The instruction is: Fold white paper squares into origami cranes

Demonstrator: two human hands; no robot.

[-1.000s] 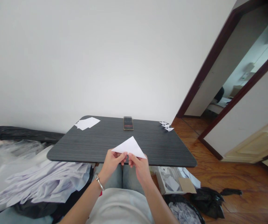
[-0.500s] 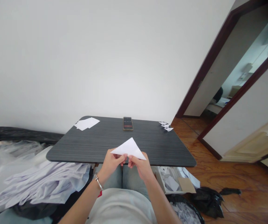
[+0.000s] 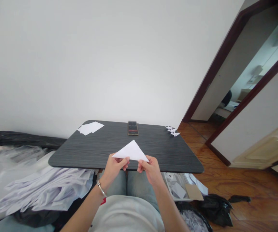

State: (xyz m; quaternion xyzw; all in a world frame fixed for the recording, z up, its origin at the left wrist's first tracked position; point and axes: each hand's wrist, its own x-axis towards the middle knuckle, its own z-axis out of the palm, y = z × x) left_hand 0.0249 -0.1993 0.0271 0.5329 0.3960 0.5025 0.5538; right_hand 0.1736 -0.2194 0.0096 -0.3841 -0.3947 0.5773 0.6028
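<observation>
A white sheet of paper folded into a triangle is held over the near edge of the dark table, its peak pointing away from me. My left hand pinches the lower edge on the left, thumb on top. On the right, my right hand grips the same edge near the corner, its thumb also on top. A gap separates the two thumbs along the fold. The fingers beneath the paper are partly hidden.
Loose white paper sheets lie at the table's far left. A phone rests at the back middle. Several small folded paper pieces stand at the far right. Below the table's right side is a box of papers.
My hands have moved apart along the paper's lower edge, the right one sliding toward the right corner. The folded paper has shifted slightly left and away from me.
</observation>
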